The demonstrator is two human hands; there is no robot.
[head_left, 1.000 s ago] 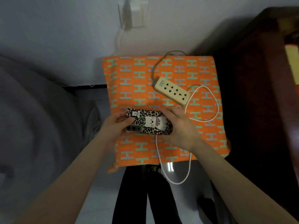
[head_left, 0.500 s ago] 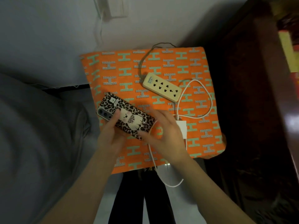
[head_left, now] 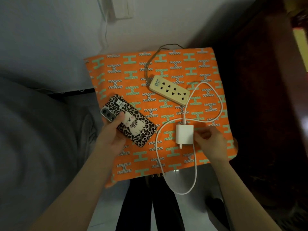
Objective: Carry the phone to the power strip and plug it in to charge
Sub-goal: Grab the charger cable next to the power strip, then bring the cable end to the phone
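A phone (head_left: 131, 121) in a leopard-print case with a white cat lies face down in my left hand (head_left: 111, 139), thumb across its back, over the left side of the orange patterned cloth (head_left: 116, 70). My right hand (head_left: 210, 140) pinches the right edge of a white charger block (head_left: 184, 136) resting on the cloth, its prongs pointing toward me. The white cable (head_left: 216, 99) loops from the block around to the right and down past the cloth's front edge. A cream power strip (head_left: 169, 90) with several empty sockets lies just beyond the block.
The strip's brown cord (head_left: 150, 62) runs to the wall at the back. A white wall outlet box (head_left: 122, 7) hangs above. Grey bedding (head_left: 33, 130) lies to the left, dark wooden furniture (head_left: 266, 97) to the right. My dark-trousered legs (head_left: 150, 205) stand below the cloth.
My right hand let go of the phone and moved right onto the charger block. My left hand now holds the phone alone, turned diagonal and shifted left.
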